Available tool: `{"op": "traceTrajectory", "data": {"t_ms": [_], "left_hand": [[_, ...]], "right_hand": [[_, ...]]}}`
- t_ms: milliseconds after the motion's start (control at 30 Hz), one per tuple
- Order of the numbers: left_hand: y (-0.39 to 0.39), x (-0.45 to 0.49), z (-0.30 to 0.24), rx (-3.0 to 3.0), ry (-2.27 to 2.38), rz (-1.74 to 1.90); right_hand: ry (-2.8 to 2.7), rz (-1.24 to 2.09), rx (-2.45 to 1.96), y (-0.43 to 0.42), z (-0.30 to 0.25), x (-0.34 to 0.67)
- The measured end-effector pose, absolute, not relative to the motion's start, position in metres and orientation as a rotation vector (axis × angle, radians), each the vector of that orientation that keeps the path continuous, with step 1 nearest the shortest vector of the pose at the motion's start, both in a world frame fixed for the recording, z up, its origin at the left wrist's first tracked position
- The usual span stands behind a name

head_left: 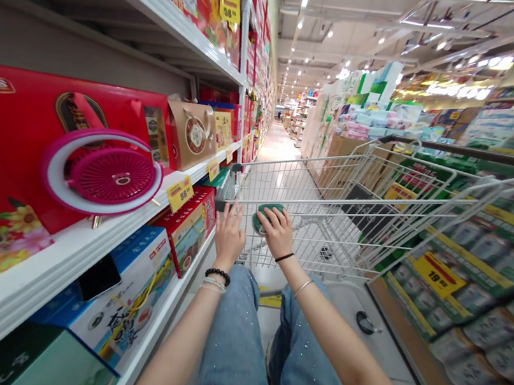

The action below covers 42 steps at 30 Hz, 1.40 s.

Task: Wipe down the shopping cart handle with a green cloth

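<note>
My right hand (277, 234) lies over a small dark green pad (262, 214) with a paler rim, holding it at the wire side of a shopping cart (330, 216). The pad's exact kind cannot be made out. My left hand (230, 237) is beside it, fingers extended toward the cart's grey corner bumper (222, 205); whether they touch the cart is unclear. Nothing shows in that hand. The cart stands across the aisle in front of my knees, its handle (485, 154) on the right.
A magenta fan with a white ring (117, 177) stands on the left shelf (101, 230) before red gift boxes. A black phone-like slab (99, 277) rests on the boxes below. On the floor lies a black ring-shaped object (365, 322). Stacked drink packs (486, 243) line the right.
</note>
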<state>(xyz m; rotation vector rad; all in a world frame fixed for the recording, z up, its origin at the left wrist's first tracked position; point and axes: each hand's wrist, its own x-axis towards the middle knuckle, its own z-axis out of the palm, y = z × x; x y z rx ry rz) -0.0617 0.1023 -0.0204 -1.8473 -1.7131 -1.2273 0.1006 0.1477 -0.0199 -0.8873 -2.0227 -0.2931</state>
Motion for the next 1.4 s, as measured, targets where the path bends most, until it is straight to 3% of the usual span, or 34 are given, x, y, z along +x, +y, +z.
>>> {"op": "traceTrajectory", "data": {"t_ms": [167, 367, 1400], "left_hand": [[0.099, -0.042, -0.041, -1.901, -1.726, -1.035], [0.108, -0.028, -0.027, -1.883, -1.816, -0.934], [0.111, -0.026, -0.020, -1.852, -1.865, -0.982]], "right_hand": [[-1.949, -0.444, -0.851, 0.148, -0.024, 0.107], [-1.838, -0.612, -0.820, 0.162, -0.017, 0.111], [-1.952, -0.645, -0.853, 0.147, -0.008, 0.116]]}}
